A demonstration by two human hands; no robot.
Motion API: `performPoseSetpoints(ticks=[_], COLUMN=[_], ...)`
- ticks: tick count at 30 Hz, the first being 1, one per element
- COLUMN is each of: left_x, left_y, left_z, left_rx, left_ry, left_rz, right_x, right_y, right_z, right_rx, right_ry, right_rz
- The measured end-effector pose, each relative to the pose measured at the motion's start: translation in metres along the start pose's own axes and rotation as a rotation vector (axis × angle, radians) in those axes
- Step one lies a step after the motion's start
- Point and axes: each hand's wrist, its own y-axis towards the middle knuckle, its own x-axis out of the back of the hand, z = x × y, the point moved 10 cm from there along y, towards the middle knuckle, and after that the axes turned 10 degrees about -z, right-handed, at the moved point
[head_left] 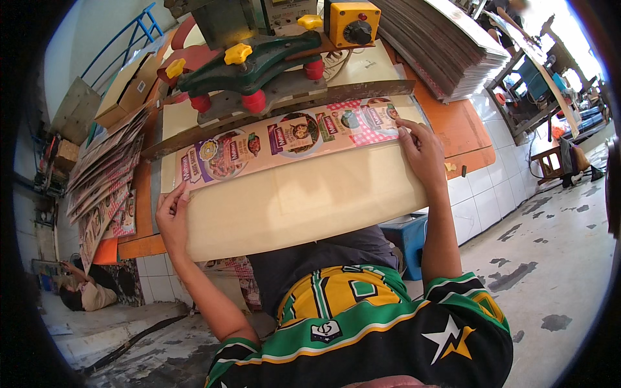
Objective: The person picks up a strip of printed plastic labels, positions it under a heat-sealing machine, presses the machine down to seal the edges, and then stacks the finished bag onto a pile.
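A long printed strip (262,150) with food pictures and a pink checked end lies across the work surface, its far edge along a metal bar (381,89). My left hand (172,216) is closed at the strip's near left corner, fingers bent and thumb pressed in. At the other end, my right hand (422,150) pinches the near right edge between thumb and fingers. Below the strip, between my forearms, spreads a smooth cream board (304,200) with a curved near edge. Some fingertips are hidden, so the exact grip is only partly visible.
Beyond the bar stands a machine with a green clamp (259,70), red feet, yellow knobs and a yellow dial box (352,24). Printed sheets (107,171) are heaped at left; a tall stack of boards (440,48) is at right. A blue stool (407,242) stands below the table.
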Motion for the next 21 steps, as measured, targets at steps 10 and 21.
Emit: performPoseSetpoints(ticks=[10,21], left_x=[0.0002,0.0004], left_y=[-0.0007,-0.0003], left_z=[-0.0012,-0.0003], left_rx=[-0.001,-0.011], left_ry=[-0.009,0.006], left_rz=[-0.005,-0.002], right_x=[-0.0006,0.0006], right_y=[0.0000,0.0002], right_z=[-0.0013,0.0014], right_rx=[0.001,0.018], right_ry=[-0.015,-0.005], right_rz=[0.005,-0.005])
